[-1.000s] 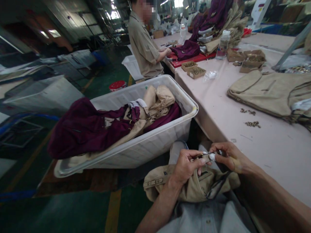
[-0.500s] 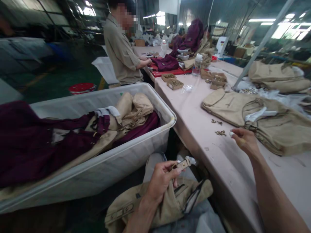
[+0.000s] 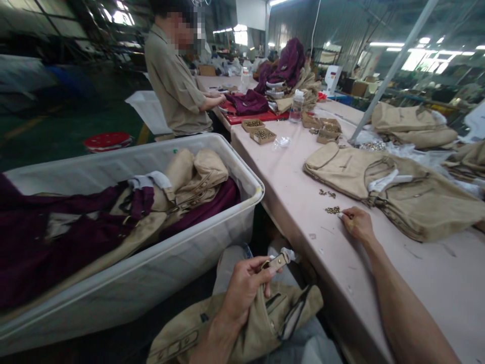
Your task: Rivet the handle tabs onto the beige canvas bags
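Observation:
In the head view my left hand (image 3: 242, 288) is closed round a tan strap (image 3: 279, 261) with a brass-coloured ring and stud and white wrapping at its end. The strap belongs to a tan bag (image 3: 261, 321) lying across my lap, its zip opening showing. Over the table, my right hand (image 3: 358, 225) has its fingers pinched together, with something white at the fingertips. Those fingertips are beside a small cluster of brass-coloured studs (image 3: 332, 209); whether they grip one is too small to tell. Just beyond lies a smaller group of studs (image 3: 326, 193).
A flat tan bag (image 3: 428, 202) lies on the pale table (image 3: 288, 177), near a slanting metal pole (image 3: 394, 71). Stud boxes (image 3: 263, 135) stand farther back. At left, a white bin (image 3: 242, 217) holds purple and tan bags. A co-worker (image 3: 176, 81) handles purple fabric beyond.
My right hand has moved left and closer to the stud cluster. My left hand keeps its hold on the strap. The whole view has shifted slightly.

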The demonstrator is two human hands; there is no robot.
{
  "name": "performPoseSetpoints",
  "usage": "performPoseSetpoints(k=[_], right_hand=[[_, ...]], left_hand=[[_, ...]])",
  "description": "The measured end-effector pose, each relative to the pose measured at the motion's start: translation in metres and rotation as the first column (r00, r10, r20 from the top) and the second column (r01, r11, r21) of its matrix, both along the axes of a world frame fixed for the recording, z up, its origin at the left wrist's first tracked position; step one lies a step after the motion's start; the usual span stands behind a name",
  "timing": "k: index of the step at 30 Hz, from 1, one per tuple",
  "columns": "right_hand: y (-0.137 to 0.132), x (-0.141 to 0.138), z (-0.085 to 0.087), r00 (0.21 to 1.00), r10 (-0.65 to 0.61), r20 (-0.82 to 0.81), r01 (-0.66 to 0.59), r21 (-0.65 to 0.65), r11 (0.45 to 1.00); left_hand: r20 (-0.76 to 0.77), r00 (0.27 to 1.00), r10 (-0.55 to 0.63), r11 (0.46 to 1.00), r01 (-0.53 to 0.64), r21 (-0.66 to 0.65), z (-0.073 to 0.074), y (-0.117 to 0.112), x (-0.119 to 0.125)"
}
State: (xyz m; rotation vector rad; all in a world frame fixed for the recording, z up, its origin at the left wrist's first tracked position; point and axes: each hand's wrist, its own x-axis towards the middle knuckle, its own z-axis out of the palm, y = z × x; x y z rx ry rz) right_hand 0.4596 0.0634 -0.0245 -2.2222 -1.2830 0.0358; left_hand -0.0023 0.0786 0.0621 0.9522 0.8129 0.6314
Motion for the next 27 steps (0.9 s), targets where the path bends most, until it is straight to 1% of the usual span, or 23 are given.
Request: performPoseSetpoints(k=[4, 8, 12, 18, 19, 21, 24, 26, 27], right_hand=[[0.001, 0.007, 0.003, 0.999, 0.036, -0.021, -0.038, -0.095, 0.995], [-0.008, 0.012, 0.009, 0.994, 0.095, -0.06, -0.104, -0.185, 0.977], [-0.016, 0.018, 0.01, 0.991, 0.111, -0.076, -0.125, -0.212, 0.969], [-0.02, 0.023, 0.004, 0.991, 0.089, -0.1, -0.108, -0.202, 0.973], [-0.021, 0.024, 0.003, 0.991, 0.082, -0.102, -0.101, -0.197, 0.975], [-0.021, 0.024, 0.002, 0.992, 0.074, -0.102, -0.092, -0.186, 0.978], [-0.021, 0.022, 0.004, 0.992, 0.076, -0.099, -0.093, -0.178, 0.98], [-0.02, 0.02, 0.006, 0.992, 0.088, -0.092, -0.104, -0.191, 0.976], [-0.02, 0.019, 0.007, 0.992, 0.093, -0.084, -0.108, -0.2, 0.974]], left_hand=[[-0.011, 1.0, 0.005, 1.0, -0.005, -0.003, 0.0, -0.003, 0.005], [-0.007, 0.999, 0.033, 0.999, -0.033, -0.017, 0.001, -0.012, 0.009], [0.002, 0.999, 0.042, 0.999, -0.042, -0.031, 0.0, -0.022, 0.009], [-0.01, 0.998, 0.065, 0.997, -0.065, -0.044, -0.01, -0.031, 0.01], [-0.015, 0.997, 0.071, 0.997, -0.071, -0.028, -0.011, -0.032, 0.01], [-0.044, 0.996, 0.074, 0.996, -0.072, 0.044, -0.011, -0.034, 0.009], [-0.135, 0.988, 0.071, 0.978, -0.042, 0.203, -0.005, -0.037, 0.006], [-0.224, 0.971, 0.08, 0.944, -0.001, 0.331, 0.004, -0.04, 0.003], [-0.276, 0.957, 0.095, 0.912, 0.027, 0.408, 0.009, -0.042, 0.002]])
